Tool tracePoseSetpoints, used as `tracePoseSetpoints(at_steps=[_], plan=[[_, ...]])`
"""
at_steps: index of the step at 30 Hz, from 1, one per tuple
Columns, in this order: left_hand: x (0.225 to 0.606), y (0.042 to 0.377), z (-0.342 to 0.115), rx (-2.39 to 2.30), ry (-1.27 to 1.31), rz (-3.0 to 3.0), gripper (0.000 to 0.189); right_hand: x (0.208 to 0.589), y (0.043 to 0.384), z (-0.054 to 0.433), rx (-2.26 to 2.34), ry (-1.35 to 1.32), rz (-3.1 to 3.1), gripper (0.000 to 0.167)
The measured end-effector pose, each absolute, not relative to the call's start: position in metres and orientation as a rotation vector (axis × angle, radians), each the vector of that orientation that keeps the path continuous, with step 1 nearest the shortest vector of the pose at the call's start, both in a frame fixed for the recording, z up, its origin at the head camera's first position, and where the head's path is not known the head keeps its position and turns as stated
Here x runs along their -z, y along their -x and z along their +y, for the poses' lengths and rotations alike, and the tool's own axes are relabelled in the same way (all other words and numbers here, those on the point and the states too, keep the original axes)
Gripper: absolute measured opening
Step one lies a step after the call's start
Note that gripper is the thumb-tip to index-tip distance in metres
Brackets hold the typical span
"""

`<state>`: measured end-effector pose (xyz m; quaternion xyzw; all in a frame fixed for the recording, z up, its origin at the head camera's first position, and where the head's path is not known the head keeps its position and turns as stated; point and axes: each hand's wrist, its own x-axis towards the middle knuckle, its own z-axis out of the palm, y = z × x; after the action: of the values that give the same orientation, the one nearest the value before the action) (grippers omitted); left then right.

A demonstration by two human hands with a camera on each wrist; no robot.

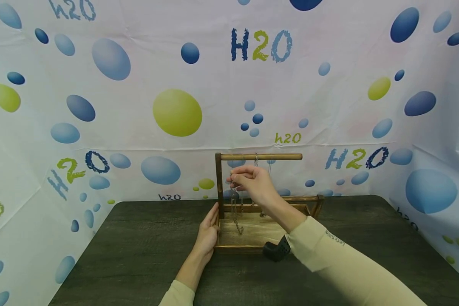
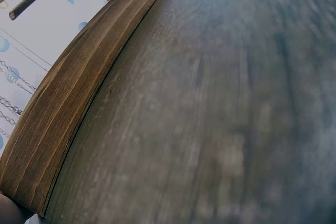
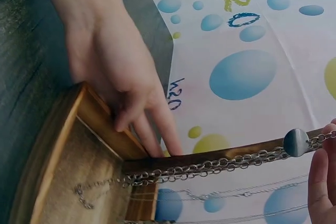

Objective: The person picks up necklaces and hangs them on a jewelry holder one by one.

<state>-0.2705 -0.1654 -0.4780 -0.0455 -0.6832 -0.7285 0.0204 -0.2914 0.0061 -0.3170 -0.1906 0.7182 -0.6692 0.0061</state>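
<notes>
My right hand (image 1: 254, 183) pinches a silver chain necklace (image 1: 235, 212) between thumb and fingertips, below the bar of a wooden jewelry stand (image 1: 219, 182). Its links hang down over the stand's tray. In the right wrist view, the doubled chain (image 3: 210, 167) runs from a round shiny disc (image 3: 296, 142) near the fingertips to the tray (image 3: 58, 145). My left hand (image 1: 206, 233) rests against the tray's left side, fingers extended along the outer wall. Only a sliver of that hand shows in the left wrist view, by the tray's front wall (image 2: 79, 82).
Other thin chains (image 1: 269, 166) hang from the stand's upper bar (image 1: 279, 157). A lower rail (image 1: 302, 198) stands at the tray's back right. The dark wooden table (image 1: 145, 242) spreads around the stand, with a patterned sheet (image 1: 329, 106) behind.
</notes>
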Motion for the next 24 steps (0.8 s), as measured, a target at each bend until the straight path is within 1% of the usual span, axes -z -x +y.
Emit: tracePoseSetpoints(at_steps=[13,20,24], plan=[[0.478,0.269,-0.166,2.26,0.176,-2.106,0.082,0.293,0.296,0.008,2.096,0.677,2.329,0.017],[0.477,0.269,-0.166,2.258,0.179,-2.106,0.081,0.282,0.298,0.009,2.089,0.652,2.341,0.023],[0.478,0.269,-0.166,2.257,0.181,-2.108,0.08,0.275,0.298,0.01,2.08,0.637,2.359,0.022]])
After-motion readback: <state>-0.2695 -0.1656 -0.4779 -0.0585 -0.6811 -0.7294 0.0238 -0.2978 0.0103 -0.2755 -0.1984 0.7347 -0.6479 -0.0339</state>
